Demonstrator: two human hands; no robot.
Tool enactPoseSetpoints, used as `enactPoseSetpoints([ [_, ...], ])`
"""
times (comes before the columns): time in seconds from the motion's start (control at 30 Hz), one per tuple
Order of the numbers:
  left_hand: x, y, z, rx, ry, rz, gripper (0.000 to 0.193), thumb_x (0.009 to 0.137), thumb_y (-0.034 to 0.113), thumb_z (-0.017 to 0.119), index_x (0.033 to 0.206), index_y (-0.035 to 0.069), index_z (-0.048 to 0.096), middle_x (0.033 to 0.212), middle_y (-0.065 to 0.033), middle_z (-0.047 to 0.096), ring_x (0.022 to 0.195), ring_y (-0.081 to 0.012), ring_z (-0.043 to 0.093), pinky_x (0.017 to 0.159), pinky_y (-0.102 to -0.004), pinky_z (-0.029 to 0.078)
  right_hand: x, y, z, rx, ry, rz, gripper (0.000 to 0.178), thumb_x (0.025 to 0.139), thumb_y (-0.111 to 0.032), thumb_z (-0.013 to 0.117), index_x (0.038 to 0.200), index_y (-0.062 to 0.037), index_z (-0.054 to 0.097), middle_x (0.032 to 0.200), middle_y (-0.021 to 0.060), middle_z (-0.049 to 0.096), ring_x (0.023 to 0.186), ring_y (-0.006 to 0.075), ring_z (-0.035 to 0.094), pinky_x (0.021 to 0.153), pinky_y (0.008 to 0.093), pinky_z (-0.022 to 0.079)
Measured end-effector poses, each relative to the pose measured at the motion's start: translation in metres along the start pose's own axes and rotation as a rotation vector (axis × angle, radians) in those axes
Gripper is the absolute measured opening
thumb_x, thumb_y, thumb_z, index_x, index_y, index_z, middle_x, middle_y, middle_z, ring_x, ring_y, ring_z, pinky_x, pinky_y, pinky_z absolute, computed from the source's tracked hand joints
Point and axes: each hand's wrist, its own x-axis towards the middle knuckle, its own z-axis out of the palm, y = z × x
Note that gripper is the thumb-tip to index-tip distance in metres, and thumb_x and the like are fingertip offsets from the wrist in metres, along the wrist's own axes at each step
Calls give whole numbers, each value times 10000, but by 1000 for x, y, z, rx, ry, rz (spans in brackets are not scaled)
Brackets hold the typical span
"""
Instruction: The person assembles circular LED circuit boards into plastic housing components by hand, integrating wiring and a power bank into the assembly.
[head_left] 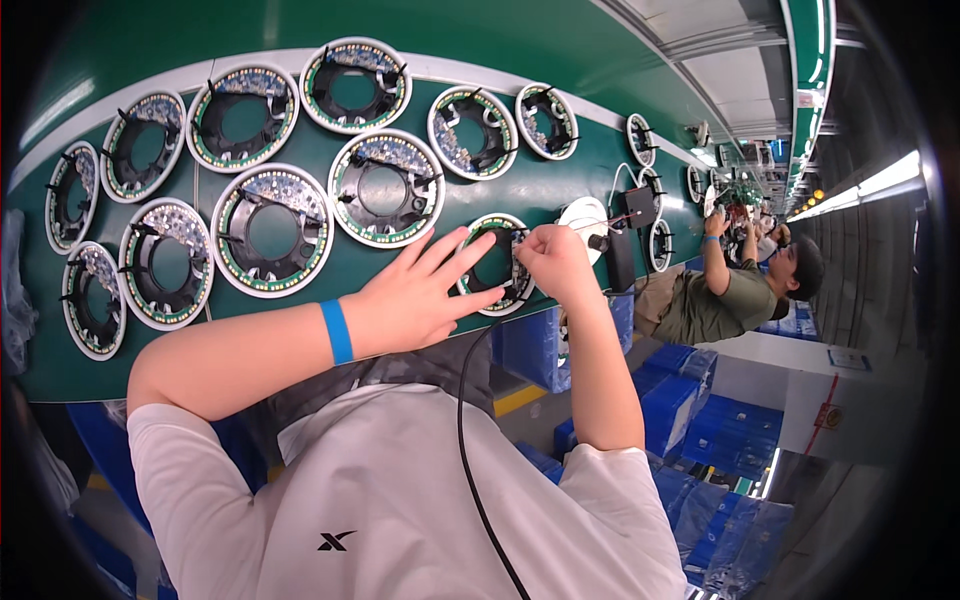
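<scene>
Green bench [562,192] from nine o'clock to two, its rings [285,195] white-rimmed; blue wristband [337,332] at nine, black-marked white shirt [400,490] at six, olive shirt [722,312] over at three.

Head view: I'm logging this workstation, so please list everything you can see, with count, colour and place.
Table: one, green, along the upper left
Rings: ten nearby, white-rimmed, on the table; more farther right, uncounted
Ring between the hands: one, white-rimmed
Disc: one, white, beside the right hand
Box: one, black, right of the disc
Block: one, black, below the box
Crates: several, blue, lower right
Co-worker: one clear, green shirt, right; others too small to count
Lamp: one large, white, upper right
Cable: one, black, across the shirt
Shirt: one, white, lower middle
Wristband: one, blue, left wrist
Left hand: one, bare, fingers spread
Right hand: one, bare, fingers curled
</scene>
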Motion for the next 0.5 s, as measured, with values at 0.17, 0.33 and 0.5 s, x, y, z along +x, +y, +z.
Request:
enactPoseSetpoints([
  [0.17, -2, 1, -9, 72, -124, 41, 745, 848, 367, 810, 1536, 318, 529, 1714, -199, 246, 1587, -380, 257, 1228, -616, 290, -12, -6, 0, 6, 58, -107, 155, 870, -121, 774, 842, 28, 745, 692, 144, 701, 645, 250, 685, 624, 380, 534],
  [0.33, -6, -4, -6, 77, -153, 49, 757, 865, 376, 807, 1554, 280, 508, 1722, -222, 221, 1583, -388, 279, 1211, -614, 326, -39, -10, -3, 43, 584, -603, 101, 861, -16, 773, 949, 18, 735, 927, 184, 743, 832, 335, 731, 761, 404, 580],
  [0.5, -1, 0, -7, 90, -134, 66, 745, 860, 383, 807, 1539, 275, 519, 1707, -227, 260, 1578, -386, 289, 1210, -614, 323, -42, 45, -24, 525, 975, -231, 169, 1030, 38, 535, 1115, 37, 681, 891, 89, 697, 786, 143, 654, 735, 287, 539],
])
